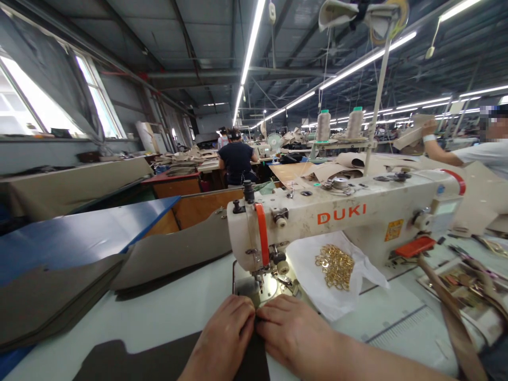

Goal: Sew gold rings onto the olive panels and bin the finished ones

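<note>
A white sewing machine (301, 214) marked DUKI stands over the pale table. Just in front of its needle, my left hand (228, 336) and my right hand (291, 330) are side by side with fingers closed, pinching at the end of a dark brown piece (138, 362). That piece lies flat under my left wrist and runs toward me between my hands. What exactly the fingertips hold is too small to make out. Gold metal rings (336, 267) lie heaped on a white sheet (307, 264) under the machine's arm.
Stacks of dark panels (170, 254) lie left of the machine. A tray (462, 280) with small parts and a brown strap (452, 323) are at the right. Two thread cones (323, 127) stand behind. One person (236, 159) sits ahead; another person's arm (440, 151) holds a piece at the right.
</note>
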`<action>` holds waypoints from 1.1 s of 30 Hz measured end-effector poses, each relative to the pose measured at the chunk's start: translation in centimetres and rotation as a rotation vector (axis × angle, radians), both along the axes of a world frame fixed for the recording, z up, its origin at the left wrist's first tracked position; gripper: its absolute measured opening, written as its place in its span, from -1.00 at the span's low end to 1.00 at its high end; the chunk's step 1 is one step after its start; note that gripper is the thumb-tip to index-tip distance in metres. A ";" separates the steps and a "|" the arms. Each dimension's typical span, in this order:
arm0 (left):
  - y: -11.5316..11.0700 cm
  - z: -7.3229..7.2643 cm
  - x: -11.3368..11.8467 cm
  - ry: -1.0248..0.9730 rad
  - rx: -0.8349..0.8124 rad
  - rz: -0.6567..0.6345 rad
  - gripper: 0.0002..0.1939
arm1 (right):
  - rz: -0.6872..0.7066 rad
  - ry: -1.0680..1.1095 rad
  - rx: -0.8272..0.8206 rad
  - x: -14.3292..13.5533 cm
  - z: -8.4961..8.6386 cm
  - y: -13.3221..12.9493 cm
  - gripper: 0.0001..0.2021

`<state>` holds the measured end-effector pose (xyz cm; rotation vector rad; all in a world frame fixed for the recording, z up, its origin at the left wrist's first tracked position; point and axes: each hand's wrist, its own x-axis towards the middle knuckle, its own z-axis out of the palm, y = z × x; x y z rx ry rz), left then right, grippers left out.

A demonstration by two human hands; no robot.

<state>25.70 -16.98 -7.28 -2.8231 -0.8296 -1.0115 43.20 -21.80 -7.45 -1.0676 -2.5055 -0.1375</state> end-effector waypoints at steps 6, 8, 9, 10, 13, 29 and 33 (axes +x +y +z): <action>-0.1 0.1 -0.3 -0.038 -0.001 -0.027 -0.78 | -0.014 -0.024 0.026 -0.1 -0.3 0.1 -0.92; -0.1 0.0 -0.5 -0.047 -0.005 -0.027 -0.77 | -0.009 -0.023 0.050 -0.1 -0.5 0.1 -0.91; -0.1 0.0 -0.6 -0.049 -0.010 -0.028 -0.77 | -0.007 -0.025 0.058 -0.1 -0.6 0.1 -0.91; -0.1 -0.1 -0.7 -0.051 -0.016 -0.030 -0.78 | -0.005 -0.030 0.063 -0.1 -0.6 0.1 -0.91; -0.1 -0.2 -0.7 -0.061 -0.026 -0.039 -0.79 | 0.009 -0.049 0.067 0.0 -0.6 0.2 -0.92; 3.2 -0.1 1.4 -0.044 -0.023 0.008 -0.79 | -0.049 -0.105 0.039 1.4 0.1 2.8 -0.95; 3.6 -0.3 1.5 -0.082 -0.050 0.012 -0.78 | -0.060 -0.096 0.036 1.4 0.2 2.9 -0.94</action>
